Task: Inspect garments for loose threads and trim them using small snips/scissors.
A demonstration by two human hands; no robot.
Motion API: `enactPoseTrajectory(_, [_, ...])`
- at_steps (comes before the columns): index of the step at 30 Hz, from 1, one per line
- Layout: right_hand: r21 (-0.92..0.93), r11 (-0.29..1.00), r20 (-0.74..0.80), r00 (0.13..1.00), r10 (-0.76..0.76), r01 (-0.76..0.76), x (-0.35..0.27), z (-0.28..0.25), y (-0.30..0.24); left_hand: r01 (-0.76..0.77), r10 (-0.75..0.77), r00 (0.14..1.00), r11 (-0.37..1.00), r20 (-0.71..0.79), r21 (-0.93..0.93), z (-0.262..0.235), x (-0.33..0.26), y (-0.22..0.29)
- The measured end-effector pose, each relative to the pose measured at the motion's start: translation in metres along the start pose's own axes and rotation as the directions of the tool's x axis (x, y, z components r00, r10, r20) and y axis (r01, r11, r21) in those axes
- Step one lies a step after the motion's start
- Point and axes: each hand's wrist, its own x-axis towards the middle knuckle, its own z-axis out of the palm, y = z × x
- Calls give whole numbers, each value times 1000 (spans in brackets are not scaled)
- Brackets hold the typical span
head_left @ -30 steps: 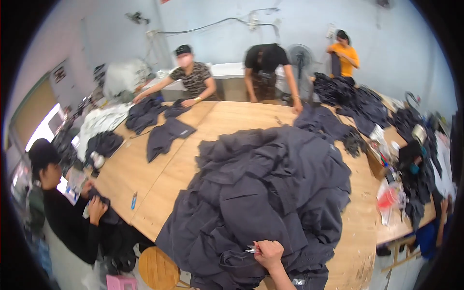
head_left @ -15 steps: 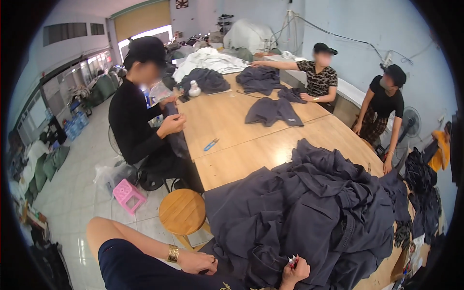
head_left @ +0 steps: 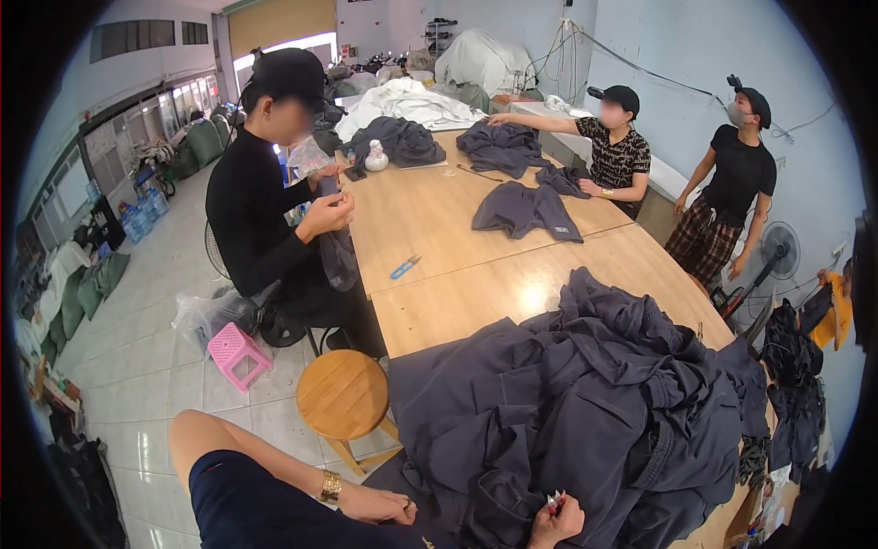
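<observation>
Our R hand [head_left: 557, 524] grips red snips [head_left: 554, 500], blades up, prob. to keep tips off the dark garment pile [head_left: 585, 403] on the surface [head_left: 457, 311]. L hand [head_left: 378, 505], apart, lies curled beside it; can't tell if it's holding anything.

Garment pile [head_left: 594, 403] blocks nr tbl [head_left: 466, 306]; free twd blue snips [head_left: 403, 268].
</observation>
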Motion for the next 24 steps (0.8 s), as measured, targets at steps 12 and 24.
enactPoseTrajectory(12, [-122, 991, 116, 991, 67, -52, -14, 8, 13, 132, -72, 924, 982, -376, 138, -67, 45, 18])
enactPoseTrajectory(24, [242, 873, 157, 905, 395, -423, -1, -12, -3, -96, 227, 724, 968, -652, 231, -19, 183, 25])
